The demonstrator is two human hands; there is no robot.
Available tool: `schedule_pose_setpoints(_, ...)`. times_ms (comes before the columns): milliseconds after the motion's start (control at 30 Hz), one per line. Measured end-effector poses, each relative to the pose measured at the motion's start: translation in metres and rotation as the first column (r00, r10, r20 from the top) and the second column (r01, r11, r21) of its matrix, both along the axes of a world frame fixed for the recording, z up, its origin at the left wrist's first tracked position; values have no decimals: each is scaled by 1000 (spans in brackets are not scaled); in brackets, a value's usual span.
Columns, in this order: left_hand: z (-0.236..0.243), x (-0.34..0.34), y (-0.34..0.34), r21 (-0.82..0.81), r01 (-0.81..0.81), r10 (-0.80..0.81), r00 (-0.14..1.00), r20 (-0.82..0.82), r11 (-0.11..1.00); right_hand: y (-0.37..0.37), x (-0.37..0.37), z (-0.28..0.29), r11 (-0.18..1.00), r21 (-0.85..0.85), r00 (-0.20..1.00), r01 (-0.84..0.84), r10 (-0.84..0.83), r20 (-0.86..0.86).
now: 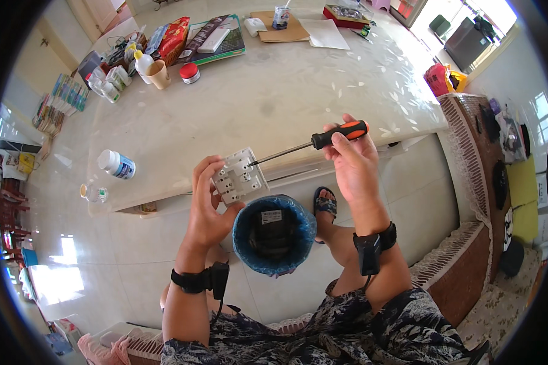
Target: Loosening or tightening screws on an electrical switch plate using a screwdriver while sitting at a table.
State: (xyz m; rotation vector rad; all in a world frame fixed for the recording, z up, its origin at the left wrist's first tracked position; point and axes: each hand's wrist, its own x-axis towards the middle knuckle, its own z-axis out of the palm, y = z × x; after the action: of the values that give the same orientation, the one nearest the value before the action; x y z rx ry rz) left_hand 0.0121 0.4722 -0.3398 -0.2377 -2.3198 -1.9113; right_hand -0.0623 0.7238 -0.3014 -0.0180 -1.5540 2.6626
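Note:
A white plastic wall socket or switch plate (240,176), its moulded back turned up, is gripped along its left side by my left hand (208,191). My right hand (352,157) is closed round the black and orange handle of a screwdriver (340,134). The metal shaft slants down to the left, and its tip meets the upper right part of the plate. Whether the tip sits in a screw is too small to tell. Just below the plate stands a bin (274,267) lined with a blue bag, with dark contents and a pale label inside.
A low, pale table (274,91) spans the space ahead. On its left are a white bottle (117,164), a small clear bottle (94,193), a paper cup (159,75) and a red-lidded jar (189,73). A covered wooden seat (469,158) stands at right.

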Motion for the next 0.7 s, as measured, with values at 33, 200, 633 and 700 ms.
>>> schedule_pose_setpoints(33,0,0,-1,-16,0,0,1000,3,1000,2,-1,1,1000,5,999,-30,30,27)
schedule_pose_setpoints(200,1,-1,1,-74,-1,1,1000,7,997,6,-2,-6,987,-159,998,-34,43,53)
schedule_pose_setpoints(633,1,-1,-1,-101,-33,30,999,-25,994,4,-1,3,997,-72,988,34,-23,151)
schedule_pose_setpoints(700,2,-1,-1,-108,-34,31,999,-22,994,7,-4,-6,997,-64,989,34,-25,144)
